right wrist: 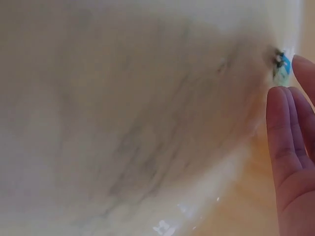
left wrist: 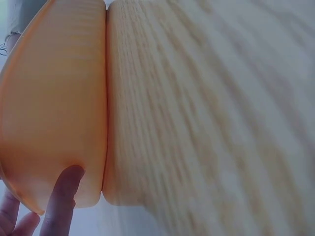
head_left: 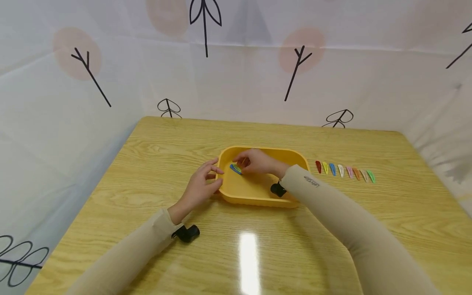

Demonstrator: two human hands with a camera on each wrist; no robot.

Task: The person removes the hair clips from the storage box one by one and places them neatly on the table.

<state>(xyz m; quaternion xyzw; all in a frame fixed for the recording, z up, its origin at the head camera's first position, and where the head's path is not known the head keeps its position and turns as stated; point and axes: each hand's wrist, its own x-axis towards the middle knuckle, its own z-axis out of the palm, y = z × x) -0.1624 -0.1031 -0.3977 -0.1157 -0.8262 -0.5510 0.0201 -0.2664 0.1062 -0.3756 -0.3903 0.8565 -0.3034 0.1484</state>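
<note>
A yellow plastic tray [head_left: 254,200] stands on the table. Inside it, toward the left end, lie a blue hair clip [head_left: 235,169] and a green one close together. My right hand [head_left: 256,161] reaches in over them. In the right wrist view its thumb [right wrist: 306,73] and fingers stand apart, with the clips [right wrist: 282,68] just beyond the tips. At the tray's left end my left hand [head_left: 202,180] touches the rim with loosely bent fingers. The left wrist view has a digit [left wrist: 66,191] resting against the tray's outer wall [left wrist: 59,98].
To the right of the tray lies a row of several hair clips, from a red clip [head_left: 318,166] to a green clip [head_left: 371,176]. The wood-grain table [head_left: 166,139] meets a patterned white cloth [head_left: 243,82] at the back. A black wrist camera [head_left: 187,233] sits under the left sleeve.
</note>
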